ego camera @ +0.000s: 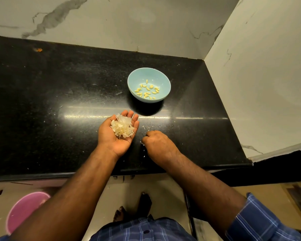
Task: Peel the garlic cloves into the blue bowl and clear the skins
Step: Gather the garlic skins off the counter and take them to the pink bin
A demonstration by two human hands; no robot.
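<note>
Peeled garlic cloves [147, 91] sat scattered in bottom of blue bowl [163, 79], bowl on black countertop [59, 94] near back-right corner. Pile of garlic skins [122, 126] lay in left hand [117, 133], palm up, fingers gently cupped around pile, just in front of bowl. Right hand [156, 143] beside it, knuckles up, fingers curled down onto counter; couldn't tell if pinching anything. Small skin flecks [151, 126] scattered on counter near right hand. Pink bucket [24, 209] on floor, lower left.
</note>
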